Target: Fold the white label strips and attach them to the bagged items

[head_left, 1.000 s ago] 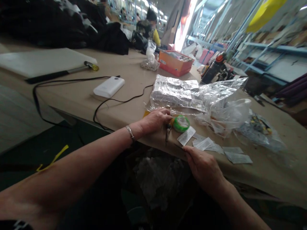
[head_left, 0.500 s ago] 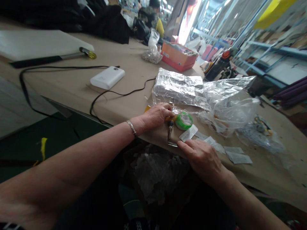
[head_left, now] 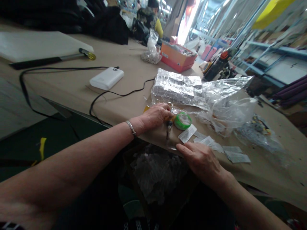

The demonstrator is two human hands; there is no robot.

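Observation:
My left hand (head_left: 155, 116) rests on the table's near edge with its fingers closed round a small yellow-handled tool (head_left: 169, 127), whose dark tip points toward me. A green tape roll (head_left: 182, 120) lies just to the right of that hand. My right hand (head_left: 200, 159) is at the table edge below the tool. Its fingers are pressed together on a thin clear bit that I cannot make out. Several small white packets (head_left: 187, 133) lie between the tape roll and the right hand and spread off to the right (head_left: 236, 156).
Silver foil packs in a clear bag (head_left: 177, 88) and crumpled plastic (head_left: 230, 108) lie behind the hands. A white power bank (head_left: 107, 77) with a black cable sits to the left. An orange box (head_left: 177, 59) and a dark bottle (head_left: 216, 67) stand further back. Another person sits at the far end.
My right hand has come up from below the table edge and slid a little left, toward the tool's tip. The left hand has stayed on the tool.

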